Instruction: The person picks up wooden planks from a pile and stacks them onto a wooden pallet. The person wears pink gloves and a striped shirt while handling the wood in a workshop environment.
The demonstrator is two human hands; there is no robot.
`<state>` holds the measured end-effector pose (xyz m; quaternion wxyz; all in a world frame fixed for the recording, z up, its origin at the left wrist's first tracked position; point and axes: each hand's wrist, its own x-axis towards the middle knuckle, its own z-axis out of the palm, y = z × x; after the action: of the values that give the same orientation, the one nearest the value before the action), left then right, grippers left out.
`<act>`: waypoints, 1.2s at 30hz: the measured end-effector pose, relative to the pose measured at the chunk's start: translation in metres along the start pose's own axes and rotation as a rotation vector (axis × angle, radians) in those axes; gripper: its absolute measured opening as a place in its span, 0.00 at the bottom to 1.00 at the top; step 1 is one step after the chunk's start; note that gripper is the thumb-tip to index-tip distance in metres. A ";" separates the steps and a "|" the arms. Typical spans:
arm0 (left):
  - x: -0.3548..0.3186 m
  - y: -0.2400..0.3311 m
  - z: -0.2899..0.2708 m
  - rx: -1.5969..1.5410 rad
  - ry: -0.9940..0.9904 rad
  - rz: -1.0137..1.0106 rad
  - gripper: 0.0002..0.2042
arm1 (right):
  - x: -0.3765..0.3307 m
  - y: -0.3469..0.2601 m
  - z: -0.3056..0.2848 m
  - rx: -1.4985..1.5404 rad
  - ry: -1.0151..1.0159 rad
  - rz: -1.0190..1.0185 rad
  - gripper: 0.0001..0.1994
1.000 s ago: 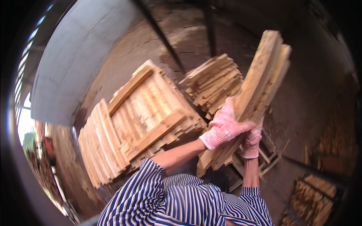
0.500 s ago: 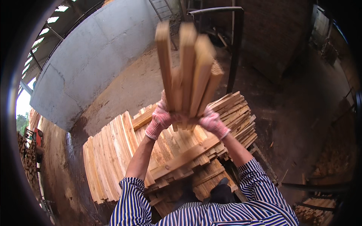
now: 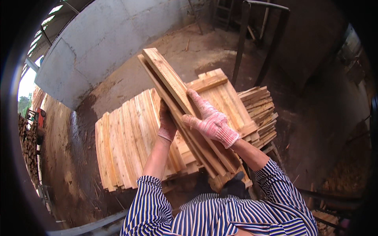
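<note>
Brown floor behind, boards just tipped leftward over stack, still carried, left hand and right hand clamped on them.

The right hand, gloved in pink and white, shows its back to the camera in a wide hold, its visible fingers stretched up and leftward, the thumb spread apart just below them. Left of that thumb's tip, the left hand is gripping, fingers pointing up and partly hidden. Below the left fingers, the left forearm runs down, bare; below and right of the right fingers, the right forearm slants outward, bare to the striped sleeve
</note>
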<state>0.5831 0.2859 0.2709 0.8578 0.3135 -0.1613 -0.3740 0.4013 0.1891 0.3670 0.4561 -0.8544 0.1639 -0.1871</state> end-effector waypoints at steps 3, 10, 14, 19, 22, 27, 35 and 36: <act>-0.041 0.017 -0.070 -0.159 -0.086 -0.201 0.38 | 0.000 0.018 0.044 0.035 0.046 0.142 0.45; -0.137 0.079 -0.143 -0.243 -0.017 -0.372 0.37 | 0.040 0.039 0.159 -0.360 -0.201 0.450 0.44; -0.132 0.105 -0.228 -0.027 0.239 -0.248 0.36 | 0.059 0.041 0.239 -0.200 -0.252 0.427 0.40; -0.135 0.122 -0.197 -0.418 0.148 -0.368 0.23 | 0.024 -0.008 0.240 -0.019 -0.164 0.350 0.54; -0.115 0.103 -0.144 0.061 0.325 -0.264 0.22 | -0.011 -0.022 0.208 0.057 -0.285 0.309 0.53; -0.068 0.065 -0.159 0.125 0.211 -0.319 0.18 | -0.011 0.053 0.205 0.469 0.101 0.321 0.46; -0.047 0.059 -0.167 -0.146 0.073 -0.563 0.21 | 0.034 0.141 0.197 -0.298 -0.047 0.283 0.30; -0.047 0.070 -0.177 -0.108 0.110 -0.549 0.22 | 0.042 0.125 0.204 -0.266 -0.090 0.316 0.29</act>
<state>0.6805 0.4317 0.1820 0.7473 0.3191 -0.0032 -0.5828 0.5202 0.2500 0.1642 0.3698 -0.8783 0.2987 -0.0515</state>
